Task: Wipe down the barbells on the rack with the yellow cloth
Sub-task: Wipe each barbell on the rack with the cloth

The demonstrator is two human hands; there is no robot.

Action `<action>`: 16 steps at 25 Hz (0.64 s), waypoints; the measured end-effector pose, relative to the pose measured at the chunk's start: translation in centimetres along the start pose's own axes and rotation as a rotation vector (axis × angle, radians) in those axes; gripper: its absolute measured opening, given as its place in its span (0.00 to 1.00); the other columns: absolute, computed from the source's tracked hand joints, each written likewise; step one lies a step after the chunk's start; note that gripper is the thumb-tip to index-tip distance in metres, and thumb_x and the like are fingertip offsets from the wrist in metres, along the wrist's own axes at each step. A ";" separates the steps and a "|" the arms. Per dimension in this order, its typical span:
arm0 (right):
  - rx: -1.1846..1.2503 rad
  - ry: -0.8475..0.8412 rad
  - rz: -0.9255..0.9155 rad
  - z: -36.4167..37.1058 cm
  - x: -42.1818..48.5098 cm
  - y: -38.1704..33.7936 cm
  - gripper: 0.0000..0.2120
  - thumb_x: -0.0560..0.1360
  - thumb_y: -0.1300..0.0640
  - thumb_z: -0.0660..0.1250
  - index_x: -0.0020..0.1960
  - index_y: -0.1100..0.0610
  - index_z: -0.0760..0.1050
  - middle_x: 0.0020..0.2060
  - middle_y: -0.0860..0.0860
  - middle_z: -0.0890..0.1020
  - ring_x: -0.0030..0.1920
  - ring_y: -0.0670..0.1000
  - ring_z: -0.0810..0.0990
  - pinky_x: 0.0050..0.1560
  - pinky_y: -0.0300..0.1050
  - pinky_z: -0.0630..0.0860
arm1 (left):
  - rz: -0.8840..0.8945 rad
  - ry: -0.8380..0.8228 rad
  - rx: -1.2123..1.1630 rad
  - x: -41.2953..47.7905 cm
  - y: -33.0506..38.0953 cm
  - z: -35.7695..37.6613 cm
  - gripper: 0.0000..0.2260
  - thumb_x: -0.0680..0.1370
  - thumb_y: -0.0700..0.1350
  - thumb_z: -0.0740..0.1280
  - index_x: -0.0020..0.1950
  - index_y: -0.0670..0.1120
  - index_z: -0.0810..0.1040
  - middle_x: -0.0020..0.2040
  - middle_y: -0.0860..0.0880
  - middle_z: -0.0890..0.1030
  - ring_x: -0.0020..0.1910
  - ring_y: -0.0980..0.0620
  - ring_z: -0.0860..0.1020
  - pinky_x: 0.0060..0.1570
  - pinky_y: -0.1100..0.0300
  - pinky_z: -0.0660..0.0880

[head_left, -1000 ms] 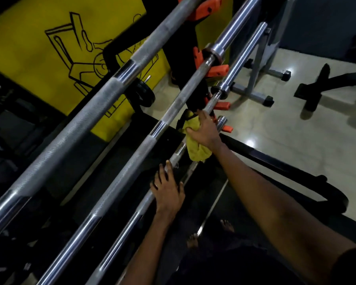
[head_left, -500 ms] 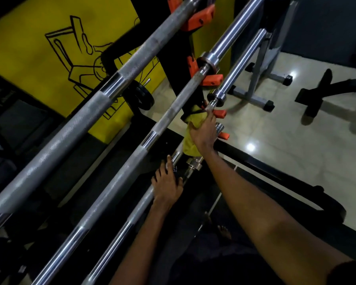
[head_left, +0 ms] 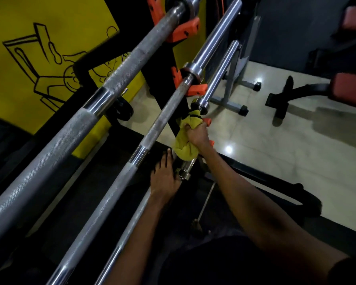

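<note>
Right hand (head_left: 197,135) fist clenched around the cloth (head_left: 186,145), wrapped on the third bar (head_left: 130,221) below its collar. Left hand (head_left: 164,177) at seven o'clock of the cloth, fingers extended along that bar.

Yellow cloth (head_left: 186,148) bunched around lowest barbell (head_left: 132,221); three barbells racked diagonally.

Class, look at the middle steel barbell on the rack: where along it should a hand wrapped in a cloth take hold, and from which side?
Grip the middle steel barbell on its rough knurled shaft, below the orange rack hook and above the smooth polished band. Come from above, fingers curling over the top: the bar slopes across the rack with its upper side bare, while its neighbours and the black rack upright crowd it from the sides.
</note>
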State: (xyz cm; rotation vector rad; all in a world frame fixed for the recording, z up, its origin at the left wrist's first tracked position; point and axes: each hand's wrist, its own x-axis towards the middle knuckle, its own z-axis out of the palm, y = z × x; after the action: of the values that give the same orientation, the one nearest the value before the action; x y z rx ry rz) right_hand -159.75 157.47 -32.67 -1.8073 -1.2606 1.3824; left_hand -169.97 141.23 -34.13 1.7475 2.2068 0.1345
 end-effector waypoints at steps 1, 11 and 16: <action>-0.039 -0.045 -0.024 -1.2 0.2 -0.1 0.39 0.73 0.42 0.70 0.71 0.62 0.55 0.66 0.61 0.75 0.67 0.63 0.74 0.68 0.60 0.70 | 0.014 -0.006 -0.005 0.4 0.2 -0.1 0.41 0.73 0.54 0.63 0.80 0.47 0.44 0.79 0.46 0.55 0.72 0.40 0.63 0.65 0.40 0.66; -0.430 0.220 -0.426 -10.1 7.8 -3.8 0.33 0.69 0.39 0.74 0.71 0.47 0.70 0.62 0.57 0.75 0.59 0.61 0.77 0.55 0.59 0.78 | 0.011 -0.039 -0.020 5.9 4.5 -0.4 0.35 0.78 0.46 0.61 0.79 0.46 0.44 0.78 0.40 0.54 0.70 0.35 0.64 0.67 0.41 0.63; -0.585 -0.067 -0.647 -8.4 11.8 -3.3 0.35 0.73 0.41 0.69 0.76 0.48 0.64 0.70 0.58 0.70 0.68 0.61 0.70 0.65 0.63 0.72 | -0.068 -0.025 -0.039 9.9 7.8 -0.3 0.36 0.78 0.48 0.62 0.79 0.42 0.45 0.78 0.40 0.55 0.70 0.35 0.64 0.68 0.41 0.62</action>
State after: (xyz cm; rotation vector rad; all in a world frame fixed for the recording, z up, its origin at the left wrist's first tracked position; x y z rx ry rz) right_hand -152.58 170.49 -32.30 -1.4535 -2.2015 0.7556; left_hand -164.76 152.74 -33.60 1.6422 2.2277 0.1386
